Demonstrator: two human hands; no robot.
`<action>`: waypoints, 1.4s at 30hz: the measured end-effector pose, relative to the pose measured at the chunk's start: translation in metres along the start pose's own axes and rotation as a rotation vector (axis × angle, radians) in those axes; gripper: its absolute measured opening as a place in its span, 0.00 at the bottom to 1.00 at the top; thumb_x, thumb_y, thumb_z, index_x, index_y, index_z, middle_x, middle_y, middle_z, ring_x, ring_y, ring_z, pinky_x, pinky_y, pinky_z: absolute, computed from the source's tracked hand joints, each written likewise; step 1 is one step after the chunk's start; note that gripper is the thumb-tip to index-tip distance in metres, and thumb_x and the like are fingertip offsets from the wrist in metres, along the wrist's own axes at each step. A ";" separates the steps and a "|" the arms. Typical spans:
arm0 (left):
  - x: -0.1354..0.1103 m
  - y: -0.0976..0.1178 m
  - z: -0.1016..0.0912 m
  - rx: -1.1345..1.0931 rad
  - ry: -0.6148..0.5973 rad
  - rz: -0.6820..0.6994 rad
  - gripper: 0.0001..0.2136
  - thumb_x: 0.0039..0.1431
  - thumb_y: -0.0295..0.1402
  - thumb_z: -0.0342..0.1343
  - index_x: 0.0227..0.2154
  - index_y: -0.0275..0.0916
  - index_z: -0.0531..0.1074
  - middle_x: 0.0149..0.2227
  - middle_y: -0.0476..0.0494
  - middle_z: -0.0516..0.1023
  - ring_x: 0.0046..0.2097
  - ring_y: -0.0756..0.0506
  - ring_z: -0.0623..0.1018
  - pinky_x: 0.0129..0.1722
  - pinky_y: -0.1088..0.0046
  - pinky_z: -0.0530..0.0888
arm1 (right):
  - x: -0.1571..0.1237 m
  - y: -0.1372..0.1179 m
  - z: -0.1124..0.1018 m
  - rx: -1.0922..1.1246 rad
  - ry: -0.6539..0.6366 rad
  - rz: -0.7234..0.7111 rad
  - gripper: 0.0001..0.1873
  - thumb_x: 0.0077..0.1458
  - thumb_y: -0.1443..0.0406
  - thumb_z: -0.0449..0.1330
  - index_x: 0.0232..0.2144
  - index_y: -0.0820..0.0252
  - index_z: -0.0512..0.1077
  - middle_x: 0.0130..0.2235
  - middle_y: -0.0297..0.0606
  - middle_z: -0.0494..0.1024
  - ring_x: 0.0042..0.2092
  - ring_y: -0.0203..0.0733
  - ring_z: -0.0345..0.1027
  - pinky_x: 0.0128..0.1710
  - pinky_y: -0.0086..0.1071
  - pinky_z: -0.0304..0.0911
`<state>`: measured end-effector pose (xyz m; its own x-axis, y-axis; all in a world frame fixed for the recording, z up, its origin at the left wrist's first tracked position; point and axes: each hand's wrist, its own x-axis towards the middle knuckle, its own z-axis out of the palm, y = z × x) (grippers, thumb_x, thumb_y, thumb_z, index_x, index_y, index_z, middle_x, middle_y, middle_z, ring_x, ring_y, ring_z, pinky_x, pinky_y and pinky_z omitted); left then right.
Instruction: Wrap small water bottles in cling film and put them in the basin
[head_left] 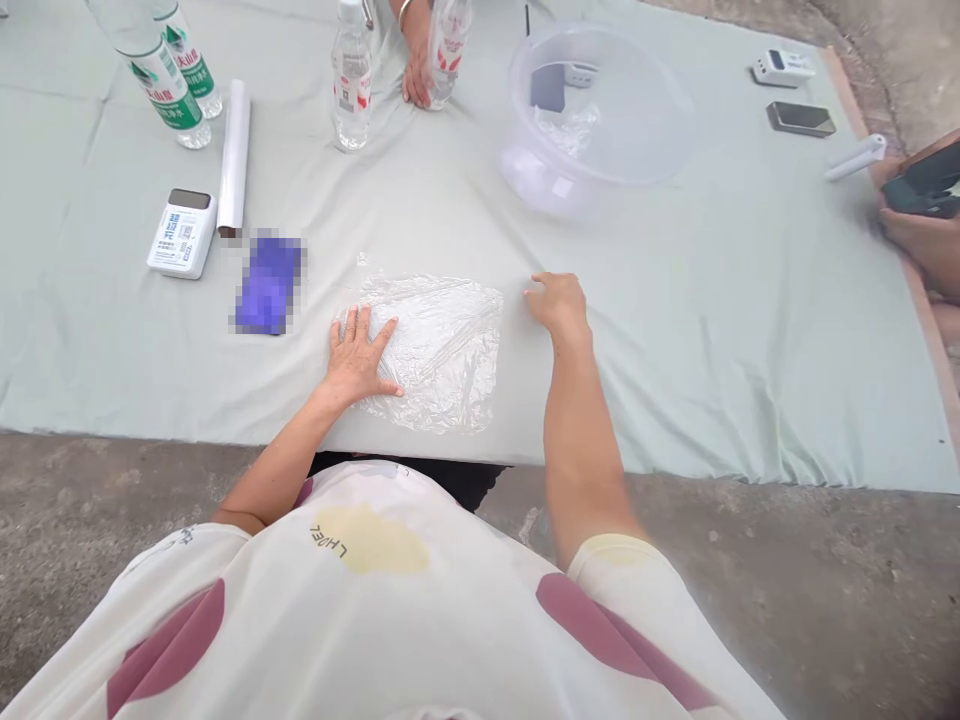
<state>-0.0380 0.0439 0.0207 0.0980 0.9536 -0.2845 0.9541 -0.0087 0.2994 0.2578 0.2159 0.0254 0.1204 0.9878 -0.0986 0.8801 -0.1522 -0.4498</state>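
Left hand (358,362) lies on crinkly, squarish film (446,350), fingers splayed; right hand (559,303) curled beside it, grip unclear; cloth-draped tabletop (720,300), rough floor (780,580).

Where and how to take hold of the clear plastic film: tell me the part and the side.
Best pinched by the right edge of the clear plastic film, coming from the right with the right hand, which is just beyond that edge. The film lies flat, thin and creased, so an edge probably lifts easiest; the left hand is spread over its left side.
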 end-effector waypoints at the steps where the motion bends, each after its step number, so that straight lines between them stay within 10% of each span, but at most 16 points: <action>1: 0.000 0.002 0.000 -0.007 0.000 0.000 0.58 0.40 0.54 0.72 0.72 0.47 0.48 0.75 0.29 0.35 0.74 0.24 0.38 0.68 0.38 0.41 | -0.005 0.001 -0.002 0.043 0.070 0.006 0.19 0.57 0.67 0.59 0.50 0.64 0.76 0.54 0.54 0.71 0.52 0.56 0.68 0.58 0.57 0.59; 4: 0.004 0.010 0.001 -0.024 0.002 0.002 0.60 0.39 0.53 0.73 0.72 0.48 0.45 0.75 0.29 0.35 0.74 0.24 0.37 0.68 0.35 0.41 | -0.044 -0.021 0.002 0.204 0.132 -0.244 0.19 0.61 0.61 0.56 0.53 0.57 0.73 0.54 0.48 0.72 0.47 0.48 0.70 0.54 0.49 0.66; 10: 0.004 0.026 -0.001 -0.050 -0.001 -0.010 0.63 0.39 0.50 0.74 0.73 0.48 0.40 0.75 0.28 0.35 0.73 0.23 0.39 0.67 0.35 0.45 | -0.133 -0.081 0.047 0.035 -0.244 -0.631 0.21 0.61 0.62 0.57 0.56 0.55 0.71 0.61 0.48 0.70 0.52 0.53 0.70 0.46 0.45 0.72; 17: 0.009 -0.003 -0.052 -0.298 0.223 0.120 0.47 0.54 0.56 0.62 0.71 0.48 0.47 0.74 0.34 0.45 0.74 0.31 0.50 0.68 0.46 0.55 | -0.117 -0.058 0.069 -0.136 -0.119 -0.673 0.21 0.60 0.58 0.62 0.55 0.54 0.73 0.63 0.51 0.67 0.60 0.62 0.65 0.52 0.55 0.69; 25: 0.218 -0.078 -0.127 -0.748 0.580 -0.277 0.41 0.55 0.34 0.66 0.67 0.34 0.51 0.67 0.28 0.61 0.68 0.37 0.64 0.62 0.60 0.63 | -0.124 -0.042 0.051 0.190 0.076 -0.687 0.16 0.65 0.59 0.56 0.53 0.52 0.73 0.59 0.48 0.72 0.60 0.53 0.67 0.59 0.54 0.66; 31: 0.318 -0.078 -0.174 -0.845 0.647 -0.385 0.37 0.56 0.26 0.66 0.61 0.34 0.48 0.62 0.40 0.67 0.52 0.53 0.67 0.59 0.67 0.63 | -0.158 -0.011 0.037 0.290 0.128 -0.567 0.19 0.66 0.62 0.53 0.57 0.48 0.69 0.57 0.45 0.74 0.60 0.51 0.69 0.58 0.53 0.70; 37: 0.309 -0.058 -0.177 -0.801 0.591 -0.360 0.18 0.61 0.23 0.60 0.47 0.37 0.57 0.55 0.46 0.70 0.42 0.56 0.66 0.52 0.72 0.67 | -0.173 0.015 0.030 0.387 0.163 -0.410 0.16 0.65 0.62 0.54 0.54 0.50 0.71 0.53 0.44 0.77 0.47 0.46 0.76 0.44 0.46 0.75; 42: 0.223 -0.041 -0.173 -0.855 0.463 -0.135 0.12 0.63 0.29 0.57 0.46 0.35 0.63 0.48 0.47 0.76 0.39 0.54 0.72 0.46 0.70 0.69 | -0.166 -0.006 0.024 0.395 0.204 -0.329 0.14 0.65 0.58 0.53 0.45 0.53 0.76 0.36 0.39 0.78 0.33 0.41 0.71 0.38 0.41 0.73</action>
<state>-0.1044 0.3094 0.1025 -0.2914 0.9560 -0.0345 0.4048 0.1559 0.9010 0.2217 0.0517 0.0230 -0.0109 0.9657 0.2595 0.6519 0.2037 -0.7305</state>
